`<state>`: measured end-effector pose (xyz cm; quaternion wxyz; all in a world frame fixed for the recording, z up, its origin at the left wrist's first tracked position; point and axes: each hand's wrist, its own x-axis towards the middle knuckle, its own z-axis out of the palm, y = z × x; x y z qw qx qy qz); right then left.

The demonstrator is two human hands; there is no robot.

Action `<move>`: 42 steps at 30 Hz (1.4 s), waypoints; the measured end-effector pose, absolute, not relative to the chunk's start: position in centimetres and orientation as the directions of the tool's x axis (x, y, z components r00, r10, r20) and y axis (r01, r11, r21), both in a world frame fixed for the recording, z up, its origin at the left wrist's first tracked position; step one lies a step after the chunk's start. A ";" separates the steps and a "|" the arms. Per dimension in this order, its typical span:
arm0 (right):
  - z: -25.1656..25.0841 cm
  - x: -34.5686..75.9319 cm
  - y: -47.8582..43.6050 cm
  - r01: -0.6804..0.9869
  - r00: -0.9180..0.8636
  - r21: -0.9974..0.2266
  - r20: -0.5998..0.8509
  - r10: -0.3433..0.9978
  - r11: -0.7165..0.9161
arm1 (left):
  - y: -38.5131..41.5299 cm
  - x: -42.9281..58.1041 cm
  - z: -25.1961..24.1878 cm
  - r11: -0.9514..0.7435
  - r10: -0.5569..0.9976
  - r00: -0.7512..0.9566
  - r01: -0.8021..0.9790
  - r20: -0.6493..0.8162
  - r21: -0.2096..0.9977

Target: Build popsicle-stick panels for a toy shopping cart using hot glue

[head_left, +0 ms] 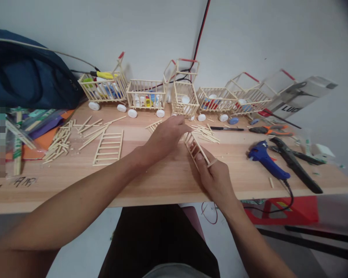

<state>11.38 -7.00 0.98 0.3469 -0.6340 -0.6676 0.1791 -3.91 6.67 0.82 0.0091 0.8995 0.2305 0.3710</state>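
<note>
In my right hand (pixel 217 175) is a small ladder-like frame (pixel 197 151) of thin wooden sticks, held tilted above the table with the thumb along one side. My left hand (pixel 169 135) is closed at the frame's far end; its fingertips are partly hidden, so what they pinch does not show. Partly behind the left hand lies a stick piece with rungs (pixel 154 126). A finished ladder-shaped frame (pixel 108 147) lies flat to the left. Just beyond my hands is a pile of short sticks (pixel 204 133).
Several miniature stick shopping carts (pixel 146 94) line the wall. On the right lie a blue glue gun (pixel 268 160), a black-handled tool (pixel 295 166), orange-handled pliers (pixel 271 130) and a black pen (pixel 227 129). Loose sticks (pixel 59 143) and a blue bag (pixel 31 73) are left.
</note>
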 end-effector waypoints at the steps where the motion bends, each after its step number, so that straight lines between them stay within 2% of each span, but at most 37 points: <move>1: 0.9 11.4 -7.0 0.717 0.051 -0.685 0.239 0.970 0.131 | 6.7 -3.9 0.8 -0.892 0.422 0.615 0.411 0.666 0.186; 19: 0.1 11.0 -7.0 0.637 0.126 -0.759 0.277 0.953 0.136 | 6.4 -4.1 1.2 -0.886 0.412 0.614 0.442 0.673 0.140; 25: -0.4 11.0 -6.7 0.672 0.152 -0.718 0.372 0.916 0.181 | 6.3 -4.1 1.5 -0.886 0.398 0.616 0.450 0.679 0.111; 42: 0.0 11.0 -6.6 0.684 0.121 -0.701 0.382 0.916 0.202 | 6.2 -4.5 2.3 -0.889 0.403 0.625 0.440 0.669 0.125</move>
